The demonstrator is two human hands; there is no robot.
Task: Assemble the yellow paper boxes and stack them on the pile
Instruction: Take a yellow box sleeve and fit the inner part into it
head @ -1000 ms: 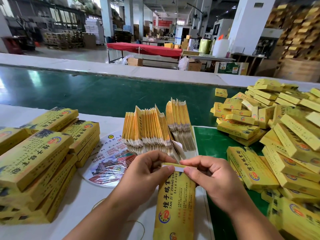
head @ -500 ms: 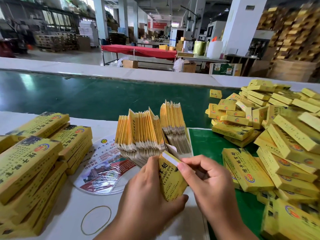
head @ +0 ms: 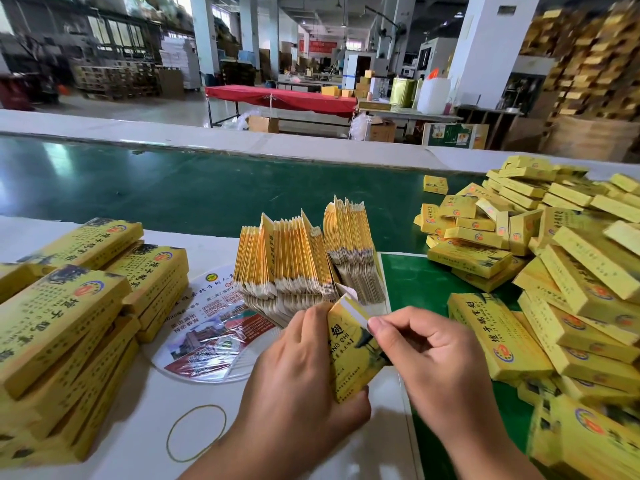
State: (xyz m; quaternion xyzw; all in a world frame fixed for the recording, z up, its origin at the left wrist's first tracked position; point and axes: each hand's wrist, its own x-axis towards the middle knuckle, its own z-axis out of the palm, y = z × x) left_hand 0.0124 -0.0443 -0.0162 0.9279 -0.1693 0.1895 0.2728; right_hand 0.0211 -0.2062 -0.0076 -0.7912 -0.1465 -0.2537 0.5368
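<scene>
I hold one yellow paper box [head: 349, 355] upright and tilted in front of me. My left hand [head: 298, 379] grips its body from the left and below. My right hand [head: 429, 362] pinches the box's top edge by the white end flap. Behind it, bundles of flat folded box blanks [head: 304, 258] stand on edge. A large loose pile of assembled yellow boxes [head: 554, 271] covers the right side. Neat stacks of yellow boxes [head: 76, 306] sit at the left.
A round printed fan [head: 214, 327] lies on the white table under the blanks, and a rubber band [head: 195, 433] lies near my left forearm. A green conveyor belt [head: 173, 188] runs across behind the work area. The factory floor lies beyond.
The box went from lying flat and lengthwise toward me to being raised upright and turned between my hands. My right hand moved onto its top flap.
</scene>
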